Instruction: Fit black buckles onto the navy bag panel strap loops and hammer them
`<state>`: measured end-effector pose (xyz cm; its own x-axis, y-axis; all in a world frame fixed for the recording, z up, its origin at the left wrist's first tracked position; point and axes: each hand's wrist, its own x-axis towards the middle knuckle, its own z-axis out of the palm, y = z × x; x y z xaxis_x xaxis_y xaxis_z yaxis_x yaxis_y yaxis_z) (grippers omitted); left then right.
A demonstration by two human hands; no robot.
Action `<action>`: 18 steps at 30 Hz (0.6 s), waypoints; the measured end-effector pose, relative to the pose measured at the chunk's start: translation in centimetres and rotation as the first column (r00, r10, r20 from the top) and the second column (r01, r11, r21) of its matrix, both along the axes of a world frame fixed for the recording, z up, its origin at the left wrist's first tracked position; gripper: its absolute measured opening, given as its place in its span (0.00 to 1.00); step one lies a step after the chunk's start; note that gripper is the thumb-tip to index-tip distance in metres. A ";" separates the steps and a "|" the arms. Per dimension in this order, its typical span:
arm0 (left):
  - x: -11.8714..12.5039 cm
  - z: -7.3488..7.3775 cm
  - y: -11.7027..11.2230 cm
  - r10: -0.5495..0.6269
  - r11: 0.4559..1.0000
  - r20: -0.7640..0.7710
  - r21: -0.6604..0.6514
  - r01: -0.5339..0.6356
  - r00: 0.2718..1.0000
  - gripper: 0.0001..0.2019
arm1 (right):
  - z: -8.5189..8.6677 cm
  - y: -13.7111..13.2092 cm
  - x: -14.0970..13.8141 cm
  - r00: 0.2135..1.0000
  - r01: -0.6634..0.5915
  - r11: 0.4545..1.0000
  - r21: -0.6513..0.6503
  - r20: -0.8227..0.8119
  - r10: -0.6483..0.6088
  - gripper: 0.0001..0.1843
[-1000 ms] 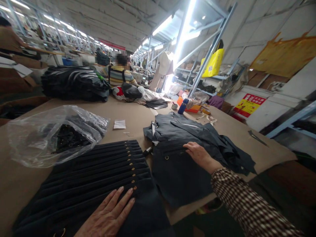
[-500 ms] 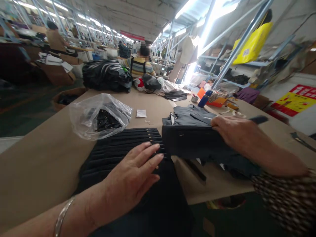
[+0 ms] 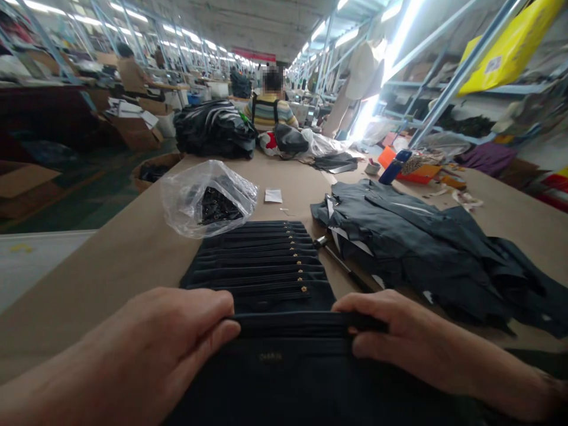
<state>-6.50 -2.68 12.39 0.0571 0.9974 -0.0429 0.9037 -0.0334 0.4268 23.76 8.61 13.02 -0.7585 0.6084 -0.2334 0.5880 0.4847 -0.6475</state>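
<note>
My left hand pinches the left end of the folded top edge of a dark fabric piece, thumb toward me. At the right end of that edge, my right hand grips the same piece between thumb and fingers. Small, faint gold lettering shows below the edge. Just beyond lies a row of overlapping dark fabric pieces, with small gold fittings down their right side. The lower part of the held piece runs out of view. To the right rests a pile of dark grey fabric pieces.
A clear plastic bag with dark contents lies beyond the row, beside a small white paper. A dark rod-like tool lies by the grey pile. Farther back are a blue object, a dark fabric heap and a seated person.
My right hand has brought the dark piece from over the grey pile to in front of me. My left hand has left the row and now grips the piece's left end. The view has shifted.
</note>
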 end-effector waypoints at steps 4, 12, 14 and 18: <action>-0.2 -3.9 3.4 -0.059 0.977 -0.166 -0.211 0.023 0.984 0.15 | -7.4 2.2 -1.8 0.994 0.107 0.988 -0.116 -0.005 -0.108 0.14; 0.1 -8.0 6.0 -0.086 0.963 -0.361 -0.269 -0.015 0.929 0.14 | -12.9 4.0 -3.8 0.983 0.035 0.939 0.343 0.157 -0.094 0.12; 0.5 -8.1 6.0 -0.105 0.972 -0.416 -0.233 0.006 0.903 0.13 | -13.3 4.2 -3.8 0.981 0.027 0.938 0.346 0.171 -0.092 0.12; 2.9 -8.1 5.9 -0.146 0.986 -0.529 -0.012 0.165 0.836 0.11 | -13.4 4.5 -3.8 0.973 0.026 0.940 0.340 0.205 -0.101 0.11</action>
